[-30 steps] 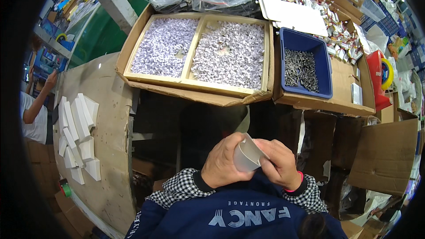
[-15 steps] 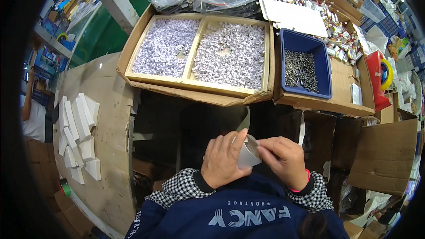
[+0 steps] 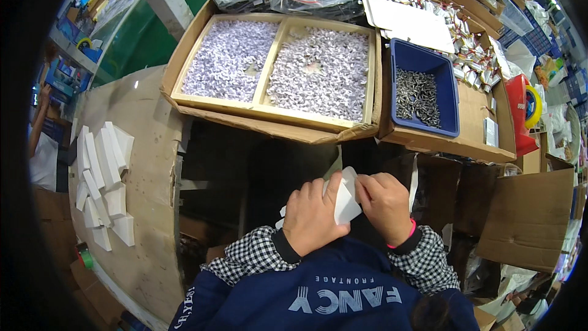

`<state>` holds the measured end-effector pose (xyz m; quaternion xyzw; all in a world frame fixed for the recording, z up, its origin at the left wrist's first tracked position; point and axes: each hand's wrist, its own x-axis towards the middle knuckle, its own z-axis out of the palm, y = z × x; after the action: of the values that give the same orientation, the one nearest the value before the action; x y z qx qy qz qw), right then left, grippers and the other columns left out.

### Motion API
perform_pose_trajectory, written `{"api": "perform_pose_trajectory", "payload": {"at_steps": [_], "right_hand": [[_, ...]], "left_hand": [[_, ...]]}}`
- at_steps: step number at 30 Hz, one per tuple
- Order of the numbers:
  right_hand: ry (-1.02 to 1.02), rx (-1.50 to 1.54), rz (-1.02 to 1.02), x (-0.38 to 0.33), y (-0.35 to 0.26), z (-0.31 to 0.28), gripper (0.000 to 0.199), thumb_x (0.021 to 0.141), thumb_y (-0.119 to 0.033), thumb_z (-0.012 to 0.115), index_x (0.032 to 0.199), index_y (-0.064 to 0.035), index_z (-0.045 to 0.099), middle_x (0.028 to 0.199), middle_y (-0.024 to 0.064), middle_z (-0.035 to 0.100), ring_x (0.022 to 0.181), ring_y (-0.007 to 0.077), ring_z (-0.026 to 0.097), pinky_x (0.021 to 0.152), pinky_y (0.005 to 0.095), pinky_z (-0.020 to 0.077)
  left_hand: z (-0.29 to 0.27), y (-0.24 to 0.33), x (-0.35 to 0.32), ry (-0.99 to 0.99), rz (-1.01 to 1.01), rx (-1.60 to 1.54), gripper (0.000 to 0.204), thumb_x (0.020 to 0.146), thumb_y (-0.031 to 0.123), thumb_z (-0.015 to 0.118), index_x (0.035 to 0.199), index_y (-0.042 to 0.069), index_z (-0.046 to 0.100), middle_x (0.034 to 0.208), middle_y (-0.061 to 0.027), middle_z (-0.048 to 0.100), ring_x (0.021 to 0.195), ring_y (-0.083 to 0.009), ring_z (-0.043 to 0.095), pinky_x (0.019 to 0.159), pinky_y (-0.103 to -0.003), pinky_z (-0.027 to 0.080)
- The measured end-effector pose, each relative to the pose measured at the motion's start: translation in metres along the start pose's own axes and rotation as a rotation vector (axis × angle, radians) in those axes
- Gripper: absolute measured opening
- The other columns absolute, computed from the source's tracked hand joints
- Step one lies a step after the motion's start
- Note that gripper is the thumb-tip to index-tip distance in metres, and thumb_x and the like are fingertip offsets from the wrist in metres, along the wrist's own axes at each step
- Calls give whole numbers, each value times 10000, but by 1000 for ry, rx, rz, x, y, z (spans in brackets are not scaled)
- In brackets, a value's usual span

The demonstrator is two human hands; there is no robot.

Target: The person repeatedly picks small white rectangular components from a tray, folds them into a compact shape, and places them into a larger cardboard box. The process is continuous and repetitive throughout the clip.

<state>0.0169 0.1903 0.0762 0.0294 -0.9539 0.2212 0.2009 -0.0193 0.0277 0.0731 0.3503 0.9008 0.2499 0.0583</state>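
Observation:
A small white carton (image 3: 346, 203) is held in front of my chest, its near end showing folded panels. My left hand (image 3: 313, 216) wraps round its body, which covers most of it, and a white edge pokes out past the left side of the palm. My right hand (image 3: 384, 207) is closed by the carton's right edge, thumb and fingertips pinching a flap there. How far the flap is folded in is hard to see. Several flat white cartons (image 3: 105, 168) lie heaped on the wooden table to my left.
Ahead stands a two-part wooden tray (image 3: 264, 107) full of small white pieces. Right of it, a blue bin (image 3: 424, 124) holds metal parts, with a white card (image 3: 407, 23) behind. An open brown carton (image 3: 523, 227) stands right. Another person's arm (image 3: 40, 119) shows far left.
The carton has turned in my hands and now shows a broader white face. My right hand has shifted slightly left and its fingers have curled in more.

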Motion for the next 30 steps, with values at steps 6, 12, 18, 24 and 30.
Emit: {"api": "perform_pose_trajectory", "payload": {"at_steps": [6, 12, 18, 24, 30], "right_hand": [[-199, 360, 59, 7, 5, -23, 93, 803, -84, 669, 874, -25, 662, 768, 67, 615, 651, 185, 612, 575, 287, 495], [-515, 1236, 606, 12, 7, -37, 303, 849, -71, 674, 1138, -26, 595, 1102, 66, 537, 668, 59, 583, 551, 196, 467], [-580, 1206, 434, 13, 10, -41, 357, 854, -84, 668, 1184, -42, 538, 1194, 55, 466, 694, 38, 533, 568, 165, 439], [-638, 1270, 458, 10, 7, -39, 327, 880, -121, 645, 1174, -66, 514, 1104, 27, 497, 653, 31, 479, 555, 177, 396], [-669, 1350, 563, 9, 3, -35, 334, 911, -178, 616, 1210, -80, 506, 960, -22, 508, 667, 29, 428, 594, 182, 381]], "left_hand": [[-3, -8, -3, 44, 31, -112, 928, 530, 273, 777, 1329, 22, 377, 1014, -153, 536, 863, -318, 568, 752, -391, 490], [-6, -8, -6, 112, 168, -236, 949, 515, 250, 787, 1336, 23, 369, 1110, -165, 538, 934, -322, 571, 816, -391, 486], [-6, -8, -6, 163, 259, -349, 914, 540, 229, 772, 1338, 33, 373, 1078, -138, 547, 858, -289, 569, 755, -373, 481], [-4, -8, -6, 187, 274, -375, 902, 542, 219, 781, 1327, 25, 380, 1086, -136, 546, 863, -286, 568, 759, -369, 480], [-3, -11, -3, 192, 285, -447, 897, 534, 183, 789, 1316, 22, 380, 1103, -150, 554, 844, -304, 580, 741, -375, 488]]}}
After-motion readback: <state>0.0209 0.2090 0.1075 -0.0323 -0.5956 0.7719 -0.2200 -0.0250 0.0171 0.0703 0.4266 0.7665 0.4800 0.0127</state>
